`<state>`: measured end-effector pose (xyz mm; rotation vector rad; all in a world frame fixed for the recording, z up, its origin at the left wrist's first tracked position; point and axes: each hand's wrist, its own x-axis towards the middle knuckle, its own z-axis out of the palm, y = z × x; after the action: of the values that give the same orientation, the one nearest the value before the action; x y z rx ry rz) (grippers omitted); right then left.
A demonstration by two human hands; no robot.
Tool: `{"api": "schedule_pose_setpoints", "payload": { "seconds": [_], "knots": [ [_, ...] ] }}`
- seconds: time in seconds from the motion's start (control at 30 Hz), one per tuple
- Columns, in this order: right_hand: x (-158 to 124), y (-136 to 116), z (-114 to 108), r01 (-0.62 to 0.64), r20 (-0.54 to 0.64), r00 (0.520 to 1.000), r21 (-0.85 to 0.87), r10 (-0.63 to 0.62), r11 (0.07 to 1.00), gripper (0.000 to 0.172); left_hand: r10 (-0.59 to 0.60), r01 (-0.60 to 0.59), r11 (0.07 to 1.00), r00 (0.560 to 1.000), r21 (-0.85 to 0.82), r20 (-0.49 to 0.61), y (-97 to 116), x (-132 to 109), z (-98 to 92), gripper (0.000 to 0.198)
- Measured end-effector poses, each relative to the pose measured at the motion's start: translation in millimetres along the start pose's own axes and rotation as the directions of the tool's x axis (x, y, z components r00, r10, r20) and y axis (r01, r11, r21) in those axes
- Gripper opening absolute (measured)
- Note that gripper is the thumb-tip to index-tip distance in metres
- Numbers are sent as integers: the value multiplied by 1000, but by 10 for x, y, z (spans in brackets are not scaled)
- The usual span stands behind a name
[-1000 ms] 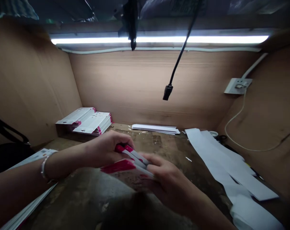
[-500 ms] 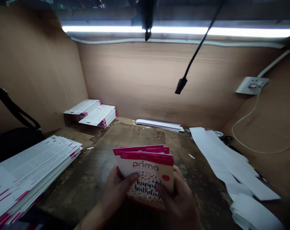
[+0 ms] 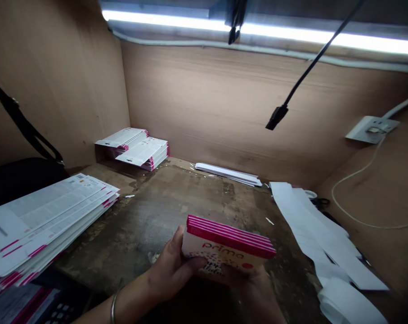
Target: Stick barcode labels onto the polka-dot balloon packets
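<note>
A small stack of printed card packs (image 3: 224, 240) with pink top edges and the word "prima" on the front is held over the near part of the table. My left hand (image 3: 177, 265) grips its left side, thumb across the front. On the lower right, my right hand (image 3: 247, 285) is closed on the same stack, its thumb also on the front and partly blurred. The pink edges line up evenly, and the front print is partly covered by both thumbs. A metal bangle (image 3: 113, 308) circles my left wrist.
Flat printed sleeves (image 3: 51, 220) are piled at left, beside a black bag (image 3: 21, 180). Two stacks of packs (image 3: 143, 150) stand in the back left corner. White strips (image 3: 227, 174) lie along the back wall, and a white paper roll (image 3: 348, 301) at right. A black cable (image 3: 278, 117) hangs down.
The fanned card packs are now squared into an even stack. The stack has tipped so its top edges show, and sits farther right in view. The camera view has shifted and tilted slightly.
</note>
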<state>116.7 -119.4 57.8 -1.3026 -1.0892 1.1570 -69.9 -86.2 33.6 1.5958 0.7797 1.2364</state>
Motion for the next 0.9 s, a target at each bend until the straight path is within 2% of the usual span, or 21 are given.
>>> {"api": "schedule_pose_setpoints", "payload": {
  "seconds": [0.13,0.23,0.33,0.4,0.47,0.5,0.53,0.57,0.6,0.63,0.7,0.73,0.83,0.9],
  "knots": [
    [14,-24,17,7,31,999,70,-9,998,33,-75,76,997,997,-34,35,14,0,-47,30],
    [52,-70,70,4,78,997,121,-14,993,32,-166,176,965,984,-195,68,82,66,-29,32],
    [129,-81,109,-38,144,989,159,14,987,33,-299,306,877,951,-371,76,116,164,1,39],
    [200,-38,118,-92,183,982,210,54,973,37,-421,415,831,905,-370,69,94,217,-8,43],
    [281,50,125,-162,206,972,262,109,951,43,-499,484,844,866,-229,-8,40,238,-55,49],
    [322,107,130,-190,209,969,273,135,943,45,-474,467,879,877,-97,-77,7,233,-89,53],
    [362,168,136,-205,205,967,256,154,945,47,-388,400,913,912,77,-129,-28,217,-125,55],
    [401,229,144,-206,193,967,215,165,955,48,-258,283,919,958,274,-123,-62,191,-160,53],
    [437,286,152,-200,183,968,160,170,967,50,-128,135,881,991,453,-45,-97,158,-189,47],
    [468,336,156,-188,172,970,101,169,977,51,-45,-11,816,996,578,82,-131,122,-209,40],
    [512,400,140,-163,152,975,-5,162,987,52,-31,-200,715,948,670,316,-199,52,-218,30],
    [521,407,113,-152,138,978,-52,158,987,51,-60,-228,691,928,686,368,-232,25,-211,29],
    [493,305,-39,-122,62,988,-218,139,968,40,-123,-228,642,912,732,392,-308,-5,-169,33],
    [443,146,-148,-86,-33,996,-408,79,909,29,-143,-247,609,900,754,411,-322,7,-149,33]
  ]
}}
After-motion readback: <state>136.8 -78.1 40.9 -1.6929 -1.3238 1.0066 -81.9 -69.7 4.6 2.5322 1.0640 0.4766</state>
